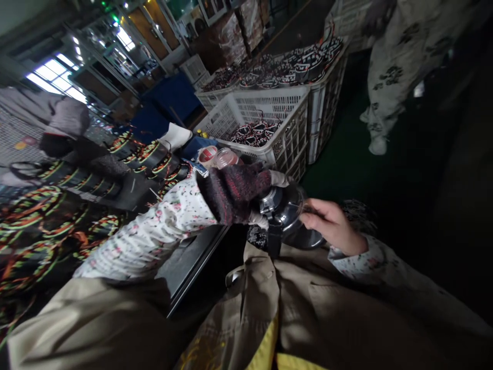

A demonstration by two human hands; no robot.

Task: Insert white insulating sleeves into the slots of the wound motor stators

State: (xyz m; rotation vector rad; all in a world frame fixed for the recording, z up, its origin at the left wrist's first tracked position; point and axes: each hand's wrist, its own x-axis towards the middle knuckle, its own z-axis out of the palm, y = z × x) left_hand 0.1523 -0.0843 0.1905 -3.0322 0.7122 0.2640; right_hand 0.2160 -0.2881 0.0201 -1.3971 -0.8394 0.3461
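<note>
As the left hand (239,194) grips the container (289,218) with half-curled fingers (279,179), apparently to steady it, the right hand (334,224) pinches its side; those fingers nearly meet.

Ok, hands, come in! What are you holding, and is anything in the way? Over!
Left hand, in dark reddish knitted glove, gripping clear, rounded vessel. Bare right hand pinching its edge. White slatted plastic crate beyond, not blocking.
</note>
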